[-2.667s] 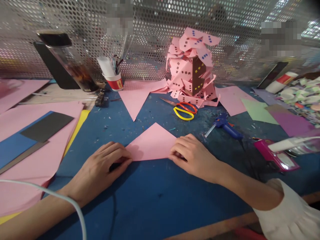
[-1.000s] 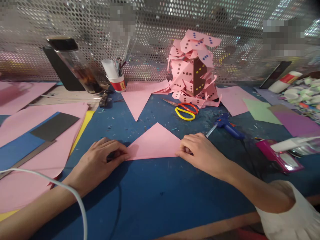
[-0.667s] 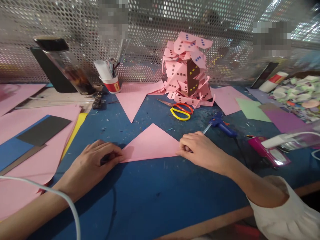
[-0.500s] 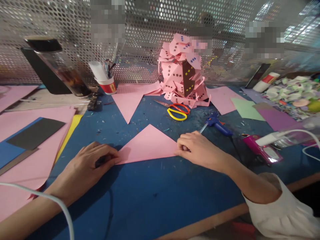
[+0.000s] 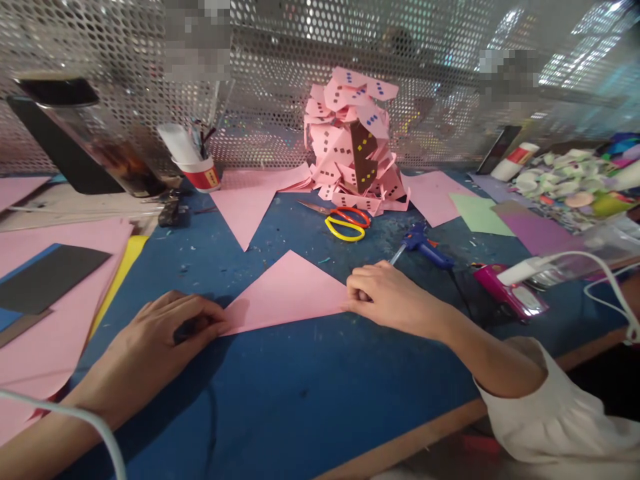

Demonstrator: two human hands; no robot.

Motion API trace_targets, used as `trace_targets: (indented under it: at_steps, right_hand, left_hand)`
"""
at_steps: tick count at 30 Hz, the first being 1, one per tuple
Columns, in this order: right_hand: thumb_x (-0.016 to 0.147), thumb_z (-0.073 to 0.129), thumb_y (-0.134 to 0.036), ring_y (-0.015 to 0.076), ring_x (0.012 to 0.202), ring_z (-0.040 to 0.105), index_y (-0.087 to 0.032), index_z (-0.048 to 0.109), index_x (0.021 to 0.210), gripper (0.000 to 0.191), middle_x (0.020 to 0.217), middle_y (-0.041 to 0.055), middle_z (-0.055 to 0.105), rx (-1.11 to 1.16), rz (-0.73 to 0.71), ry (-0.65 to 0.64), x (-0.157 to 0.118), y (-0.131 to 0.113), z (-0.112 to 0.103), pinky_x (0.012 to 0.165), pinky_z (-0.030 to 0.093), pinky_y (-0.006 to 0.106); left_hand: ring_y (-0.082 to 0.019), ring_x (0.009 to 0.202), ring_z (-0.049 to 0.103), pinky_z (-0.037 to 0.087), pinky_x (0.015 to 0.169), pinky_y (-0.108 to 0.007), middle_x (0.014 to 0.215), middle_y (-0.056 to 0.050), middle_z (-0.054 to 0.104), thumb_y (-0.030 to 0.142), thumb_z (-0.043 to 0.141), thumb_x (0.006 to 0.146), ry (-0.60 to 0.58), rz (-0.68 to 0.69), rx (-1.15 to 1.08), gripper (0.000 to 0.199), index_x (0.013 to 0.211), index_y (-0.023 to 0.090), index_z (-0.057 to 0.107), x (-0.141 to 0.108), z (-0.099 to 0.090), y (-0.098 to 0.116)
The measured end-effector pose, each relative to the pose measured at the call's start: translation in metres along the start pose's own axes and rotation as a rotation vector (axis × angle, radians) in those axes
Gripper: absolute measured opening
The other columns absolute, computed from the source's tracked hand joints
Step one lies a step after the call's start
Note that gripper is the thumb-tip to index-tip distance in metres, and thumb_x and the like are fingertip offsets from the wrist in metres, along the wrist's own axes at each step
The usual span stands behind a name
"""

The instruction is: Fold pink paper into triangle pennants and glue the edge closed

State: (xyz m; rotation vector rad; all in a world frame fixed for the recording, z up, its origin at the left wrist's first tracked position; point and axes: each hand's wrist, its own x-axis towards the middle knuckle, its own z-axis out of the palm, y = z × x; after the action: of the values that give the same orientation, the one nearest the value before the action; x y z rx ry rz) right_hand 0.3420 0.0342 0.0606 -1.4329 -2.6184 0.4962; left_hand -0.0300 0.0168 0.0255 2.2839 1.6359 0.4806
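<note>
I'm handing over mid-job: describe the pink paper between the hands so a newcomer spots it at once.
On the blue tabletop, find the left hand and right hand. Between their fingertips lies a pink triangle, its peak pointing away from the camera. Unlike the pink sheet behind it, whose tip aims toward the camera, both hands touch this one.

Paper (image 5: 289, 297) before scissors (image 5: 330, 213), glue gun (image 5: 425, 247) right, cup (image 5: 203, 177) left

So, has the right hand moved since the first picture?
Yes: the right hand has shifted rightward, closer to the blue glue gun.
</note>
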Motion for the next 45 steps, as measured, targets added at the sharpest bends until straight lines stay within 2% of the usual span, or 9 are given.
trace_targets:
  at_steps: [7, 16, 24, 28, 33, 36, 40, 45]
  right_hand:
    - [0.101, 0.065, -0.039, 0.0152, 0.080, 0.058, -0.020, 0.056, 0.075, 0.033, 0.081, -0.0024, 0.065, 0.009, -0.002, 0.000, 0.000, 0.001, 0.000, 0.081, 0.034, 0.033]
    - [0.099, 0.068, -0.035, 0.0150, 0.078, 0.057, -0.020, 0.056, 0.073, 0.032, 0.078, -0.0036, 0.064, 0.026, 0.015, -0.008, 0.000, 0.003, -0.001, 0.080, 0.033, 0.033]
    - [0.098, 0.069, -0.032, 0.0148, 0.076, 0.058, -0.020, 0.057, 0.073, 0.030, 0.077, -0.0036, 0.064, 0.009, 0.004, -0.006, 0.000, 0.002, -0.002, 0.078, 0.032, 0.032]
    - [0.098, 0.069, -0.035, 0.0147, 0.076, 0.058, -0.020, 0.057, 0.074, 0.031, 0.079, -0.0035, 0.065, 0.018, 0.003, -0.004, 0.000, 0.002, -0.001, 0.079, 0.032, 0.032]
    - [0.097, 0.071, -0.035, 0.0153, 0.079, 0.059, -0.020, 0.057, 0.074, 0.031, 0.080, -0.0034, 0.065, 0.028, -0.002, 0.009, 0.000, 0.003, -0.001, 0.079, 0.032, 0.032]
    - [0.097, 0.071, -0.035, 0.0152, 0.078, 0.059, -0.020, 0.057, 0.074, 0.031, 0.081, -0.0032, 0.065, 0.023, 0.000, 0.002, 0.000, 0.003, -0.001, 0.079, 0.032, 0.032]
    - [0.098, 0.070, -0.034, 0.0153, 0.078, 0.058, -0.019, 0.056, 0.074, 0.031, 0.080, -0.0029, 0.065, 0.025, -0.001, -0.002, 0.000, 0.002, -0.001, 0.079, 0.032, 0.032]
    - [0.099, 0.069, -0.036, 0.0152, 0.077, 0.057, -0.019, 0.055, 0.073, 0.033, 0.079, -0.0031, 0.065, 0.033, 0.003, -0.007, 0.000, 0.001, -0.002, 0.078, 0.031, 0.032]
  left_hand:
    - [-0.025, 0.093, 0.063, 0.047, 0.086, -0.037, 0.097, -0.002, 0.071, 0.064, 0.055, 0.093, -0.002, 0.020, -0.002, 0.039, 0.095, 0.029, 0.072, -0.002, 0.000, -0.001]
    - [-0.024, 0.094, 0.062, 0.046, 0.087, -0.037, 0.095, -0.001, 0.074, 0.059, 0.054, 0.096, 0.031, 0.088, 0.017, 0.035, 0.096, 0.028, 0.071, -0.002, 0.000, 0.002]
    - [-0.026, 0.102, 0.063, 0.044, 0.094, -0.043, 0.106, -0.003, 0.075, 0.041, 0.055, 0.100, 0.077, 0.239, 0.052, 0.020, 0.106, 0.029, 0.071, -0.010, 0.007, 0.021]
    - [-0.022, 0.098, 0.065, 0.047, 0.090, -0.038, 0.105, -0.001, 0.073, 0.039, 0.054, 0.102, 0.050, 0.293, -0.019, 0.016, 0.107, 0.032, 0.068, -0.007, 0.011, 0.031]
    - [-0.019, 0.097, 0.064, 0.048, 0.087, -0.032, 0.104, 0.001, 0.070, 0.041, 0.057, 0.103, -0.013, 0.314, -0.052, 0.016, 0.104, 0.029, 0.068, 0.007, 0.017, 0.045]
    - [-0.018, 0.092, 0.063, 0.048, 0.083, -0.030, 0.097, 0.000, 0.069, 0.042, 0.055, 0.104, -0.041, 0.299, -0.107, 0.022, 0.095, 0.026, 0.067, 0.016, 0.022, 0.053]
    - [-0.018, 0.084, 0.061, 0.047, 0.079, -0.031, 0.087, 0.001, 0.067, 0.045, 0.057, 0.102, -0.048, 0.252, -0.126, 0.026, 0.089, 0.024, 0.067, 0.023, 0.029, 0.054]
    - [-0.020, 0.083, 0.059, 0.043, 0.080, -0.034, 0.083, 0.000, 0.066, 0.046, 0.056, 0.101, -0.048, 0.234, -0.086, 0.029, 0.085, 0.023, 0.065, 0.023, 0.031, 0.054]
